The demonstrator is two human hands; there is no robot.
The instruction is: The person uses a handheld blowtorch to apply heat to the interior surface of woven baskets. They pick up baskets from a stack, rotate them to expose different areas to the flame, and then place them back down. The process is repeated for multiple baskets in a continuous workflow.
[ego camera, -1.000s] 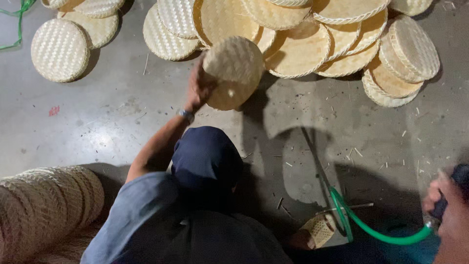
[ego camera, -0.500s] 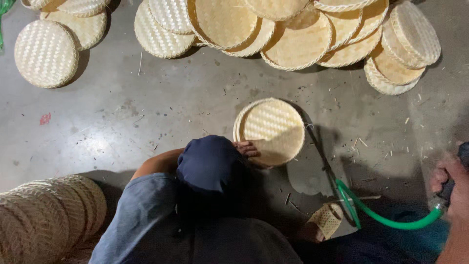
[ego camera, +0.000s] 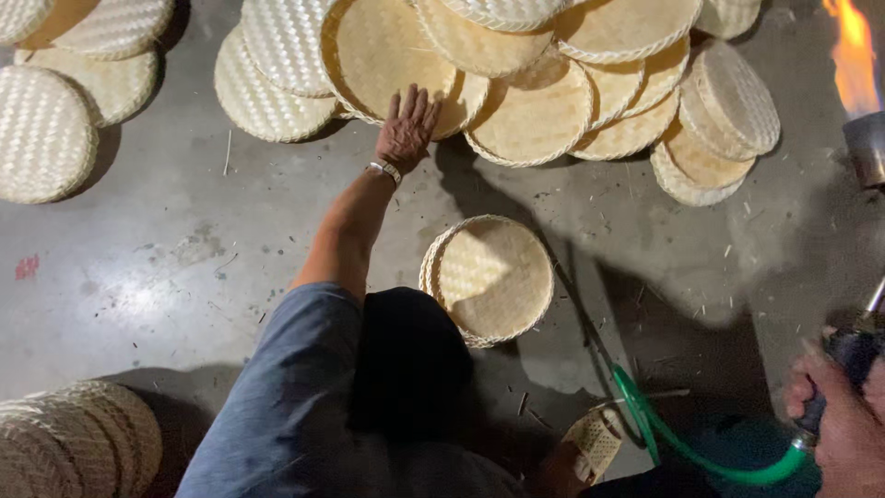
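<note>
Half a second ago the left hand [ego camera: 406,124] was down by the round woven tray [ego camera: 489,278] just in front of the person. Now that tray lies alone on the concrete floor [ego camera: 166,277], rim up, and the arm has stretched out to the pile of trays [ego camera: 535,111] at the far side. The hand is open, fingers spread, resting on the edge of 1 tray in the pile. The right hand [ego camera: 843,433] is closed around the torch [ego camera: 862,304] fed by a green hose [ego camera: 701,454], and its flame [ego camera: 853,55] has come into view, well apart from the set-down tray.
</note>
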